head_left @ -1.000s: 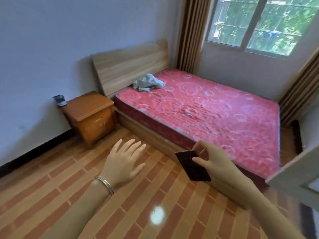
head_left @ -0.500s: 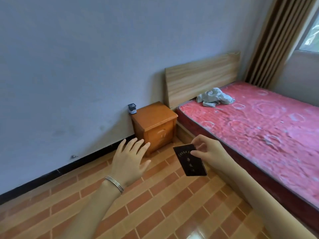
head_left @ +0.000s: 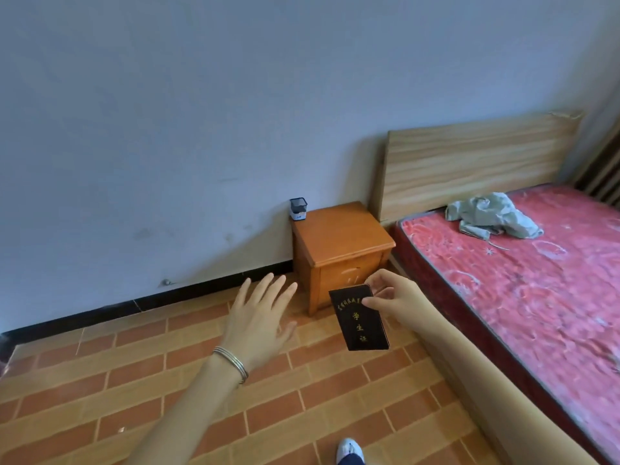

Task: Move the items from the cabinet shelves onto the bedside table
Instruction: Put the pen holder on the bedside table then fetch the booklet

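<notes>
My right hand (head_left: 392,298) pinches the top corner of a small dark booklet (head_left: 360,322) with gold characters on its cover, held in the air in front of the bedside table. The orange wooden bedside table (head_left: 339,238) stands against the wall beside the bed, and a small mesh pen holder (head_left: 298,208) sits at its back left corner. My left hand (head_left: 260,322) is stretched forward with the fingers spread, holding nothing, a little left of the table and above the floor. A thin bracelet circles that wrist.
A bed with a red mattress (head_left: 536,280) and a light wooden headboard (head_left: 469,162) fills the right side, with a crumpled grey cloth (head_left: 491,214) near its head. Brick-pattern floor tiles (head_left: 134,380) run to the grey wall. My white shoe (head_left: 349,451) shows at the bottom edge.
The view has swung left and nearer to the bedside table, so the window and most of the bed have left the frame. Both hands keep their pose, the right still holding the booklet.
</notes>
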